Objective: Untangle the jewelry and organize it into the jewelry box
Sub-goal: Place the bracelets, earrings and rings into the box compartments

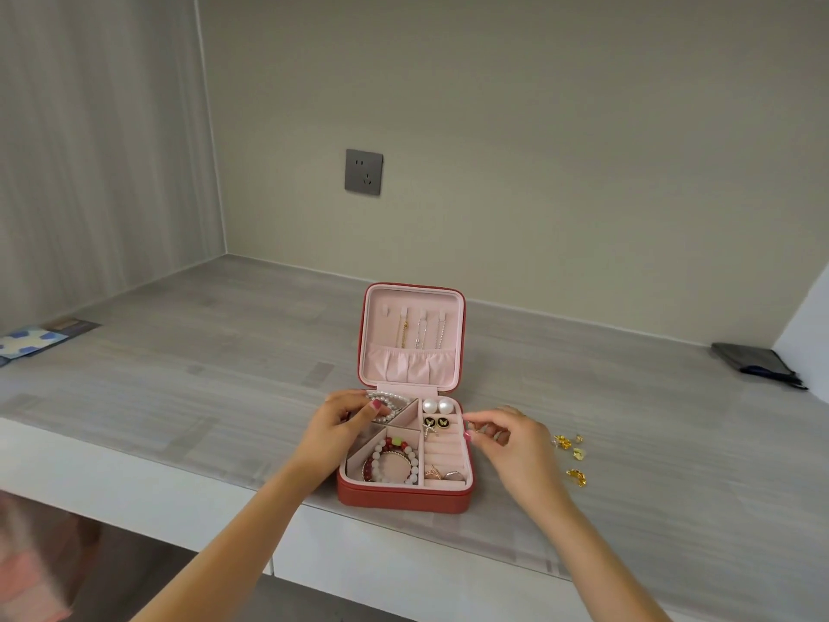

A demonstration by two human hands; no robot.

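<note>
Between the thumb and fingertips of my right hand (pixel 502 435) I pinch something tiny and pale, most likely an earring; it is too small to name for certain. It sits just off the right rim of the jewelry box (pixel 406 498), level with the padded ring rolls (pixel 444 448). A piece this light and slick can easily skip out of the fingers, so I judge a firm pinch on its body, not its post, is the safest hold.

My left hand (pixel 343 422) curls over the pearl bracelet (pixel 390 404) in the box's 11 o'clock compartment, its fingertips on the beads; these are hard and rounded, strung loosely, and best pressed down as a coil.

At 7 o'clock in the box lies a red and white bead bracelet (pixel 394 460). Chains (pixel 419 332) hang in the upright lid. On the counter (pixel 202 374), at 3 o'clock from the box, gold earrings (pixel 569 453) lie scattered, not yet put away.
</note>
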